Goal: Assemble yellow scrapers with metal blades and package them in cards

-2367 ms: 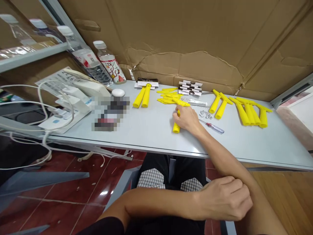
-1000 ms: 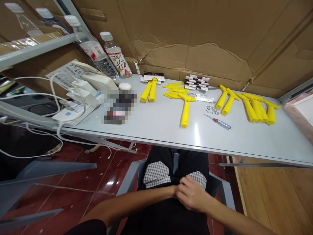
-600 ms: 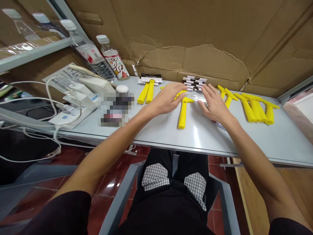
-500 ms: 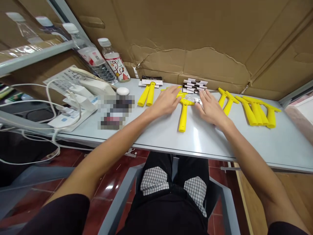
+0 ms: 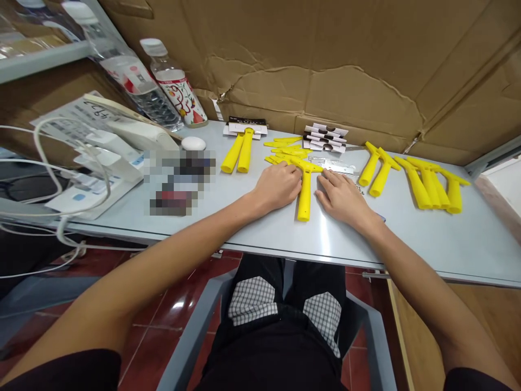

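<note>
Yellow T-shaped tool (image 5: 305, 187) looked light, stiff, best gripped round its shaft (image 5: 304, 203); beside it, left hand (image 5: 278, 185) lay curled, hold unclear, right hand (image 5: 341, 196) flat.

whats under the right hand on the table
Some small screws peek out past the right hand, and a bluish tip shows beside the wrist. The hand covers the rest, so what lies directly beneath cannot be told.
</note>
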Demonstrator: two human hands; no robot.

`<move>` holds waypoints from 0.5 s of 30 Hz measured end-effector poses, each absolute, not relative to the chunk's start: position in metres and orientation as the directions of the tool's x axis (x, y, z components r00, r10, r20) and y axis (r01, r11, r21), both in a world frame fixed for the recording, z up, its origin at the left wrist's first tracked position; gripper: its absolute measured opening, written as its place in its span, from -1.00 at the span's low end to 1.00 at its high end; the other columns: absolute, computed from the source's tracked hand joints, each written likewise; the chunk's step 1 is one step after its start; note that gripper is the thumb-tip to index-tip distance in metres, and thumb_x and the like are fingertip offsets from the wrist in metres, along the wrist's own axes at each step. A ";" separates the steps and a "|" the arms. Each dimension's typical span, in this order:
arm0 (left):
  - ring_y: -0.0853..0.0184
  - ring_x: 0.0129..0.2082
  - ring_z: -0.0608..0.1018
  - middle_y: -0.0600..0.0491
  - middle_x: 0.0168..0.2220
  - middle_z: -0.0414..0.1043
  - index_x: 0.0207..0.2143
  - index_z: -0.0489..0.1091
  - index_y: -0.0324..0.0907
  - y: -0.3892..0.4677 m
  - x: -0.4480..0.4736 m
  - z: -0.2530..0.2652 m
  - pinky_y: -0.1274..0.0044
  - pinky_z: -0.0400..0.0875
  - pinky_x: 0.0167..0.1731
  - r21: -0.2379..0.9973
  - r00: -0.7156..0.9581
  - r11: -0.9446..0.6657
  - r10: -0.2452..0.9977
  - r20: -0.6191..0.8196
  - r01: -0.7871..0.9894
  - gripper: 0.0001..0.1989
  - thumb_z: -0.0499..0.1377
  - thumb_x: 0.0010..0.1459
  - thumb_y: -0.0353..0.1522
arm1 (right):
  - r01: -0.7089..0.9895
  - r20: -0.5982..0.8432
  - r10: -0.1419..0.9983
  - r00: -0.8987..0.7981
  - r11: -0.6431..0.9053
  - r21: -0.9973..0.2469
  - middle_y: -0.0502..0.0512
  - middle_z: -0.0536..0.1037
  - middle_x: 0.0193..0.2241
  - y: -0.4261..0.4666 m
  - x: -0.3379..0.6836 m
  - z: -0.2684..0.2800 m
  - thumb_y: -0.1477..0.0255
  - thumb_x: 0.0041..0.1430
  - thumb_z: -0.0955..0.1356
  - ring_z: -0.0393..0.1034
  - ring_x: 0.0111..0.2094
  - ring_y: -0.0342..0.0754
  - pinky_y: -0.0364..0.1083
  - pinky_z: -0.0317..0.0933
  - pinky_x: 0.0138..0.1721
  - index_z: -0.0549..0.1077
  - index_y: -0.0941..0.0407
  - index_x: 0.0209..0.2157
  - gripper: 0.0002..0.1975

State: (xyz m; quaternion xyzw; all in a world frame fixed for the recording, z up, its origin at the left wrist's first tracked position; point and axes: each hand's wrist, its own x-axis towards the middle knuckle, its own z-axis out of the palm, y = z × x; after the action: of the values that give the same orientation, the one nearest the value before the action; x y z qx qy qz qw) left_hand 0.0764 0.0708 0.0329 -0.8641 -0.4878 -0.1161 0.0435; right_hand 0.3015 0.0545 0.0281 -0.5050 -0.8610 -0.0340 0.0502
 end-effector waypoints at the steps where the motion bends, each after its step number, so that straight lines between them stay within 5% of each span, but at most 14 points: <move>1: -0.07 0.05 0.62 -0.23 0.02 0.64 0.02 0.61 -0.27 0.069 0.077 0.032 0.18 0.54 -0.09 0.026 0.494 -0.513 0.837 0.235 0.858 -0.62 0.02 0.48 -0.33 | 0.873 0.122 0.865 -0.486 0.488 0.016 0.45 0.29 0.48 0.054 0.301 0.028 0.25 0.56 0.15 0.19 0.50 0.36 0.32 0.08 0.48 0.39 0.31 0.39 -0.40; 10: -0.01 0.07 0.64 -0.13 0.15 0.58 0.09 0.60 -0.16 0.074 0.067 0.024 0.23 0.53 -0.13 0.138 0.465 -0.506 0.850 0.249 0.851 -0.63 0.06 0.43 -0.33 | 0.886 0.128 0.878 -0.462 0.462 0.030 0.45 0.30 0.48 0.050 0.295 0.025 0.29 0.56 0.14 0.20 0.50 0.34 0.34 0.09 0.46 0.38 0.31 0.38 -0.43; 15: 0.03 0.10 0.62 -0.12 0.15 0.58 0.07 0.63 -0.14 0.080 0.060 0.029 0.27 0.52 0.03 0.217 0.499 -0.539 0.840 0.214 0.814 -0.63 0.08 0.40 -0.30 | 0.867 0.177 0.859 -0.481 0.495 -0.049 0.41 0.38 0.44 0.056 0.308 0.039 0.26 0.52 0.21 0.28 0.45 0.36 0.32 0.14 0.44 0.48 0.25 0.31 -0.47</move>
State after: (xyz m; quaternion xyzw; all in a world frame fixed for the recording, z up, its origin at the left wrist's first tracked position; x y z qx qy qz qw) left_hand 0.0596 0.0799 0.0294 -0.8645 -0.4783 -0.1478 -0.0437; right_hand 0.3085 0.0563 0.0391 -0.5017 -0.8601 -0.0235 0.0893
